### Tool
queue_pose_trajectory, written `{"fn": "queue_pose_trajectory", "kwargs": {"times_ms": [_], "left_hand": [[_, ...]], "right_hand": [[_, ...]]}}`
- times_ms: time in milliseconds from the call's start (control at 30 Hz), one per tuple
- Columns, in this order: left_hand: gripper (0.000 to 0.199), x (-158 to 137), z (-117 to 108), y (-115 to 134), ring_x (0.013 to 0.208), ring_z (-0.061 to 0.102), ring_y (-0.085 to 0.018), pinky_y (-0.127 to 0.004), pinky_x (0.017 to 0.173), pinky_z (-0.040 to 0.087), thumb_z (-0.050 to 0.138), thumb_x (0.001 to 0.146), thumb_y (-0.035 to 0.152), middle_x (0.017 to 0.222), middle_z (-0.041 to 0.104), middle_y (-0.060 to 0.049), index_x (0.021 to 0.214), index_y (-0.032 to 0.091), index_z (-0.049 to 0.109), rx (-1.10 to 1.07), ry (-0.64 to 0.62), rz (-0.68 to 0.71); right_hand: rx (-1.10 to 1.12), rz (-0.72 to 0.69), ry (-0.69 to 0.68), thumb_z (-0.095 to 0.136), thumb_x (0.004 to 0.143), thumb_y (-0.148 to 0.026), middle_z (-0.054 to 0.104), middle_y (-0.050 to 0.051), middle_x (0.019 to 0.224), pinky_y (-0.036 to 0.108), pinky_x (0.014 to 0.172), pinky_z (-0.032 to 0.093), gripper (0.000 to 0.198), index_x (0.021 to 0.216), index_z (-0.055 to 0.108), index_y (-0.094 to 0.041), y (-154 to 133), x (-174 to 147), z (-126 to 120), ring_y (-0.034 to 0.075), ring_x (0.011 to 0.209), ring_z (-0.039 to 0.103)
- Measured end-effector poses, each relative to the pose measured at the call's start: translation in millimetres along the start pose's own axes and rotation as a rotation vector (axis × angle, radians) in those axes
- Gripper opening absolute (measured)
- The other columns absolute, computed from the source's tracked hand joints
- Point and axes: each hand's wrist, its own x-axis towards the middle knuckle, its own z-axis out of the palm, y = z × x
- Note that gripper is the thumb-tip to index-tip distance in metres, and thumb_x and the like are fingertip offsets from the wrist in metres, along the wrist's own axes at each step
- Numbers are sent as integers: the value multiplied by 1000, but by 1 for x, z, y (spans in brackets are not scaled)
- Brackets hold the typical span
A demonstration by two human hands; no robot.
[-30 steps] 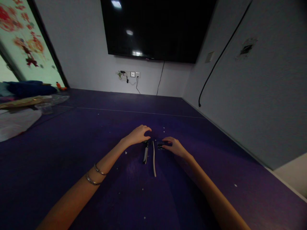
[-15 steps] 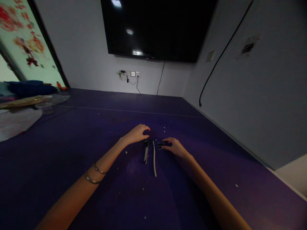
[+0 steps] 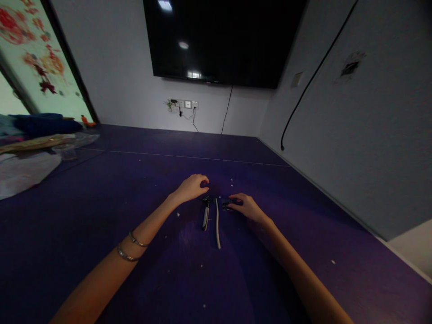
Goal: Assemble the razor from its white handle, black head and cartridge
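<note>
My left hand (image 3: 194,186) hovers just above and left of a razor (image 3: 205,215), thumb and fingers curved apart with nothing between them. The razor lies on the purple surface, its dark head at the far end and its handle pale with dark edges. Beside it on the right is a slim whitish stick (image 3: 218,225) with a dark far end, slightly bent. Farther right, my right hand (image 3: 248,207) has thumb and forefinger closed about the right side of a small dark, shiny case (image 3: 226,205), which rests on the surface. What is in the case is too small to tell.
The purple surface (image 3: 151,279) carries scattered white scraps. Plastic bags (image 3: 27,173) and dark blue cloth (image 3: 47,125) are piled at the left. A television (image 3: 222,40) hangs on the far wall above sockets (image 3: 187,104), and a black cable (image 3: 312,81) runs down the right wall.
My left hand has drawn slightly left and up from the razor's head, which now shows more fully. My right hand stays at the small dark case.
</note>
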Motion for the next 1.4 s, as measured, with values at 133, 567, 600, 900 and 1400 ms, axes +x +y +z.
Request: {"fn": "queue_pose_trajectory", "kwargs": {"times_ms": [133,567,600,900,1400], "left_hand": [[24,-15,2,14,77,62,-18,-28,68,45,53,76,36,88,67,-6,88,18,66,38,-98,-198],[34,-48,53,36,75,65,-25,-35,65,47,49,77,46,82,69,-11,78,18,68,212,-297,-302],[33,-48,54,37,75,65,-25,-35,65,48,49,78,45,82,69,-11,78,18,68,213,-300,-300],[30,-46,45,39,74,65,-24,-33,63,48,45,80,39,78,68,-9,76,18,66,193,-220,-320],[29,-51,30,68,72,64,-22,-31,65,46,40,85,38,75,67,-5,87,18,61,221,-7,-252]], "right_hand": [[24,29,76,62,74,-36,68,8,98,32,75,49,32,101,67,-19,-2,1,-7,19,82,62],[56,10,110,53,76,-23,70,5,85,31,74,49,27,98,68,-18,-15,5,-20,18,76,64],[59,10,109,52,76,-23,70,5,85,31,73,49,27,97,68,-18,-16,5,-20,18,76,64],[309,188,139,59,71,-26,68,6,82,30,62,52,25,92,67,-16,-39,7,-3,18,72,64],[1222,513,29,76,59,-26,63,-1,67,24,60,50,31,82,57,-17,-99,-4,22,11,59,60]]}}
